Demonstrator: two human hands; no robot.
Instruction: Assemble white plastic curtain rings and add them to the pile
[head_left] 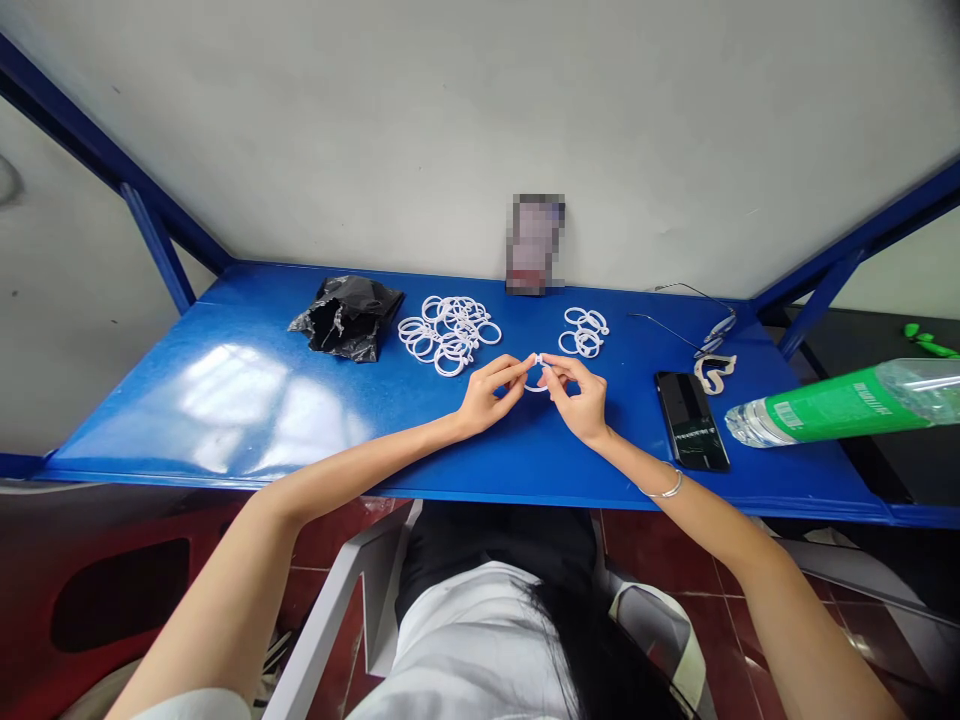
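Between my two hands is a white plastic ring point(535, 389), held just above the blue table point(480, 465). My left hand point(491, 392) pinches the ring's upper left side with thumb and fingertips. From the other side my right hand point(579, 396) pinches it close to the same spot, so the fingertips of both hands nearly meet at the top. Fingers cover part of the ring there. A larger pile of similar white rings point(450, 330) lies beyond my left hand. Past my right hand is a smaller group of white rings point(585, 332).
A crumpled black plastic bag point(349, 315) sits at the back left. A blurred upright object point(535, 245) leans on the wall. To the right are eyeglasses point(716, 335), a white curved piece point(715, 374), a black phone point(691, 420) and a green-labelled bottle point(847, 403).
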